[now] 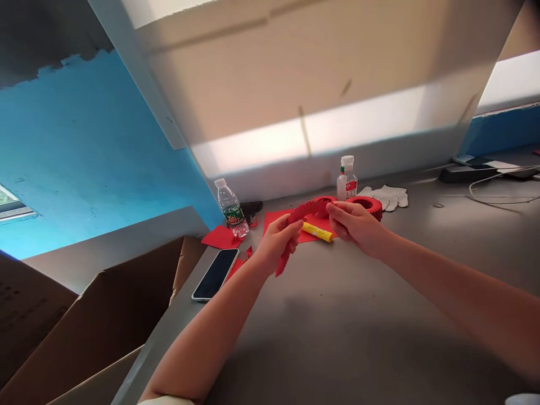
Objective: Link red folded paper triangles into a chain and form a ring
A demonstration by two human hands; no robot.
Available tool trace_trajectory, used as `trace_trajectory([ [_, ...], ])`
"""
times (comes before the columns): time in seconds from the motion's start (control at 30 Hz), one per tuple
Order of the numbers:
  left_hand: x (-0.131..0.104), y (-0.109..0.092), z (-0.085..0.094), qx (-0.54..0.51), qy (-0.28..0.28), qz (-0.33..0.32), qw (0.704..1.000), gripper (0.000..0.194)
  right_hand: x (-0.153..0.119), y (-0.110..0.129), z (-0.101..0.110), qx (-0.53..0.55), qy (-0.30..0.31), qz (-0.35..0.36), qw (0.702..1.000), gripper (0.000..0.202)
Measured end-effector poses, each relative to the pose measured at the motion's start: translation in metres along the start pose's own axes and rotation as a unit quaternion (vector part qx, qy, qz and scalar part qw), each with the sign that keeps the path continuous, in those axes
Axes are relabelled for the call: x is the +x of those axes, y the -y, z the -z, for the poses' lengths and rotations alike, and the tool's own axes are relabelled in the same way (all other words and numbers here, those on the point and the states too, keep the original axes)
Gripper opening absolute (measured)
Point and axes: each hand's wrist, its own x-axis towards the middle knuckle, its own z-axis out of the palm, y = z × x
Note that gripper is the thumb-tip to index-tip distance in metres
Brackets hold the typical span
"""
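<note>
A red paper strip [304,211] with a notched edge bends in an arch between my hands above the table. My left hand [276,243] is closed around its left part, and the tail hangs below the fingers. The fingers of my right hand [354,222] pinch the other end. Just behind my right hand lies a red notched ring [371,205], partly hidden by it. Under the strip are a sheet of red paper [270,219] and a yellow glue stick [318,232] lying on its side.
A labelled water bottle [233,209] and a phone [216,274] are at the left, near red paper scraps [221,237]. Another bottle [347,179] and white gloves [388,197] lie behind. A cardboard box [113,304] borders the table's left edge; cables [485,191] run at right.
</note>
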Motion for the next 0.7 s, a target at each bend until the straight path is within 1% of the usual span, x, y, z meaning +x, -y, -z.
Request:
trace_trajectory([
  [0.07,0.005,0.001,-0.003,-0.099,0.005,0.009,0.995,0.027,0.009,-0.002,-0.005,0.056,-0.029,0.016,0.998,0.042],
  [0.17,0.008,0.003,-0.004,-0.215,0.003,0.035,0.976,0.035,0.021,-0.013,-0.013,0.12,-0.051,0.018,0.991,0.039],
  [0.27,0.011,0.011,-0.003,-0.277,-0.033,0.066,0.958,0.043,0.028,-0.029,-0.024,0.142,-0.056,0.013,0.988,0.041],
  [0.33,0.014,0.021,0.001,-0.263,-0.084,0.07,0.959,0.045,0.03,-0.038,-0.03,0.135,-0.054,0.0,0.989,0.04],
  [0.4,0.019,0.033,0.006,-0.189,-0.146,0.064,0.969,0.045,0.032,-0.046,-0.034,0.121,-0.05,-0.025,0.991,0.034],
  [0.43,0.022,0.038,0.009,-0.135,-0.168,0.055,0.975,0.045,0.033,-0.05,-0.036,0.116,-0.048,-0.035,0.991,0.032],
  [0.47,0.024,0.043,0.012,-0.11,-0.18,0.051,0.976,0.044,0.035,-0.053,-0.036,0.114,-0.048,-0.041,0.991,0.032],
  [0.57,0.027,0.053,0.018,-0.069,-0.182,0.048,0.98,0.042,0.038,-0.062,-0.034,0.105,-0.064,-0.02,0.992,0.04],
  [0.7,0.025,0.053,0.017,-0.041,-0.166,0.056,0.984,0.042,0.039,-0.07,-0.03,0.084,-0.07,-0.001,0.994,0.039],
])
